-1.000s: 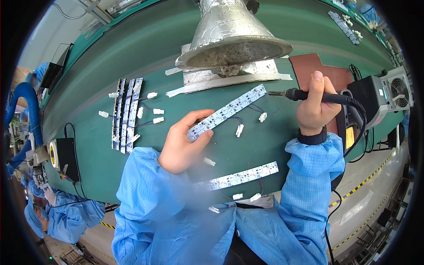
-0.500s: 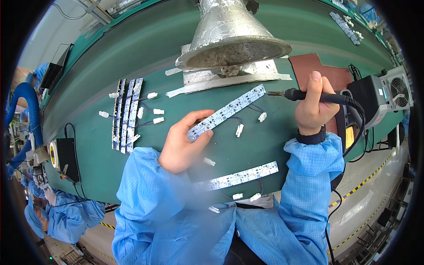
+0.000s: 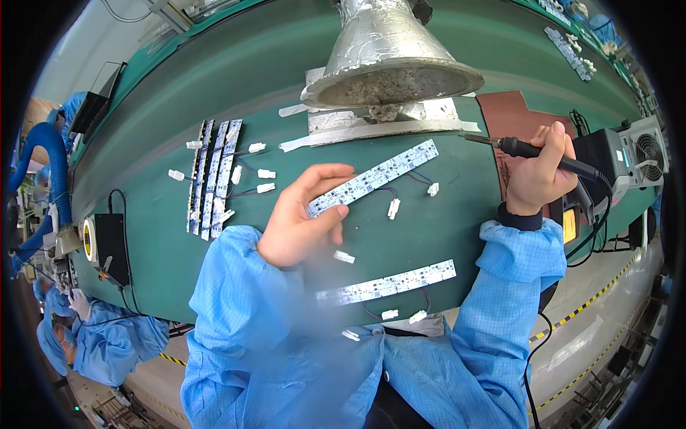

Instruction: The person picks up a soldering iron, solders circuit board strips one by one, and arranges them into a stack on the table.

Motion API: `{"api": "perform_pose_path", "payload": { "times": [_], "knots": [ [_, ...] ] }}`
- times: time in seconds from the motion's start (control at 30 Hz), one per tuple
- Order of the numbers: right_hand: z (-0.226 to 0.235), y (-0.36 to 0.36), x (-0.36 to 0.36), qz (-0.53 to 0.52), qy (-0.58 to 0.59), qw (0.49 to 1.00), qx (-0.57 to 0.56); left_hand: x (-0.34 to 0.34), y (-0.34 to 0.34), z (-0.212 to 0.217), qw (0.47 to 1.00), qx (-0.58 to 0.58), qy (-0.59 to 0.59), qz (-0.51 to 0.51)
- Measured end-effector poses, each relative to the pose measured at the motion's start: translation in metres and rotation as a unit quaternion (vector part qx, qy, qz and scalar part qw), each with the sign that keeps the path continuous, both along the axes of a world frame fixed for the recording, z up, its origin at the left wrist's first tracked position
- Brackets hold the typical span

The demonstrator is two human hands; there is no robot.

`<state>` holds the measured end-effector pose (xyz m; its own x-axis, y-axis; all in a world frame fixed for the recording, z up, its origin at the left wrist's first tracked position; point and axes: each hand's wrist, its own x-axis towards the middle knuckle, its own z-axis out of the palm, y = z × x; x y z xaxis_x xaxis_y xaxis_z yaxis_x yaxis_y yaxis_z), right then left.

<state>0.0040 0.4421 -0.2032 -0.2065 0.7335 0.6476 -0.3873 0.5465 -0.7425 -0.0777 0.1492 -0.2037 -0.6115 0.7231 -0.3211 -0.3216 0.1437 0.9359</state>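
Between thumb and fingers, my left hand (image 3: 304, 214) grips the near end of a long, narrow white circuit board (image 3: 379, 176), which slants up to the right over the green mat. Thin wires with white plug connectors (image 3: 394, 209) hang from that board. My right hand (image 3: 539, 171) is closed round the dark handle of a soldering iron (image 3: 520, 147). Its metal tip points left, apart from the board's far end. Nearer to me, a second circuit board (image 3: 400, 282) lies on the mat with connectors beside it; a blur covers its left end.
A silvery fume hood (image 3: 393, 68) stands at the back. Several wired boards (image 3: 216, 179) lie side by side at left, near a black box (image 3: 109, 250). At right are a brown pad (image 3: 511, 118) and a soldering station (image 3: 607, 161). Another person (image 3: 107, 336) works at far left.
My right hand has drawn the soldering iron to the right, so its tip is off the board's end. The left hand still holds the board, and the view has shifted slightly.
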Motion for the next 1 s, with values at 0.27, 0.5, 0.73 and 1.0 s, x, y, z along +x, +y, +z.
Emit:
{"api": "perform_pose_path", "payload": {
  "times": [0.27,0.5,0.73,1.0],
  "knots": [
    [-0.001,0.004,0.001,0.034,0.017,0.999,-0.016,-0.004,-0.003,0.004,1.000,-0.021,-0.010,-0.021],
    [-0.001,0.005,0.001,0.026,0.017,0.999,-0.020,-0.004,-0.004,0.004,0.999,-0.006,-0.045,-0.025],
    [0.001,0.003,0.000,0.024,0.020,0.999,-0.023,-0.004,-0.007,0.002,0.999,-0.017,-0.018,-0.032],
    [-0.002,0.005,0.003,0.025,0.017,0.996,-0.080,0.020,-0.026,0.018,0.897,-0.103,0.428,-0.038]
  ]
}}
